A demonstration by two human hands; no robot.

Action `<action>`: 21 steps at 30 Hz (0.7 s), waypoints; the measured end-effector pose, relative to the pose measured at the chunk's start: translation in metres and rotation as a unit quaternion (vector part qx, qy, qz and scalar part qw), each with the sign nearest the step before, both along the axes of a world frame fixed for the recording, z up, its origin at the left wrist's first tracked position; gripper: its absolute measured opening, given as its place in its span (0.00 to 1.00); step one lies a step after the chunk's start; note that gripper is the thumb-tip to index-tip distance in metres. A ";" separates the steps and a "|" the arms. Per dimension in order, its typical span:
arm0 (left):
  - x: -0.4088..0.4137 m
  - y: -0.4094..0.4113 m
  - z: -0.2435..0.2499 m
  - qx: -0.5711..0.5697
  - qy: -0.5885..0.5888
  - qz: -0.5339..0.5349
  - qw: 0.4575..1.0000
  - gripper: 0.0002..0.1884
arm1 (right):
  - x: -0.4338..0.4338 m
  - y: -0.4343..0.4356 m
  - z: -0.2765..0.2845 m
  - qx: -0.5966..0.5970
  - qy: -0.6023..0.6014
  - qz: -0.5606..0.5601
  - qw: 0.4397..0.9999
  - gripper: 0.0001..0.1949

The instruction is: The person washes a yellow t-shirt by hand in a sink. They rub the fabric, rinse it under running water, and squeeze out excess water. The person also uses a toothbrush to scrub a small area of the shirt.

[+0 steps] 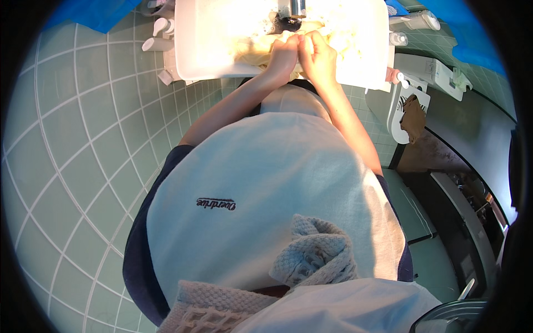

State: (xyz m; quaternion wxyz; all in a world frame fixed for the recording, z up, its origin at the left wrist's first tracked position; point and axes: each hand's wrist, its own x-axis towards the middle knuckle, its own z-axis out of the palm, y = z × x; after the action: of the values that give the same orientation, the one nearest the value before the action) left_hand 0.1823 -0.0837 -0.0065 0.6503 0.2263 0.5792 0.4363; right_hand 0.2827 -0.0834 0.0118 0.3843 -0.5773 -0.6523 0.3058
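Observation:
My left hand (285, 56) and my right hand (318, 56) meet over the front part of a white washbasin (200, 62), their fingers closed on a wet, pale yellow cloth (256, 50). Part of the cloth spreads to the left of my left hand, and a bit hangs below between the wrists. Just beyond my fingertips are a metal faucet (298, 8) and a dark round patch with suds around it. Strong glare washes out much of the basin, so the cloth's full outline cannot be told.
White bottles (157, 44) stand left of the basin; pump bottles (399, 39) and a pink bottle (392, 75) line its right side. Further right is a white toilet (374, 104) with a brown cloth (413, 118) on its lid. A green tiled wall (95, 145) is close on the left.

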 end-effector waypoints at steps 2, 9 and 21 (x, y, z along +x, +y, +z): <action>-0.003 0.006 -0.013 0.001 -0.041 0.003 0.999 0.14 | 0.004 0.012 -0.003 -0.066 -0.052 -0.032 0.996 0.11; -0.007 0.005 0.013 -0.023 0.006 -0.034 0.999 0.14 | 0.007 0.016 -0.008 -0.022 -0.050 -0.034 0.998 0.14; -0.006 0.007 -0.001 -0.067 -0.079 -0.043 0.994 0.14 | 0.009 0.005 -0.019 0.112 -0.056 0.037 0.991 0.15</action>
State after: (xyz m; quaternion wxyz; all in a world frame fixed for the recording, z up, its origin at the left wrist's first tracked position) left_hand 0.1758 -0.0763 -0.0076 0.7259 0.1716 0.5434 0.3852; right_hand 0.2918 -0.0789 -0.0070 0.3983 -0.5219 -0.7239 0.2121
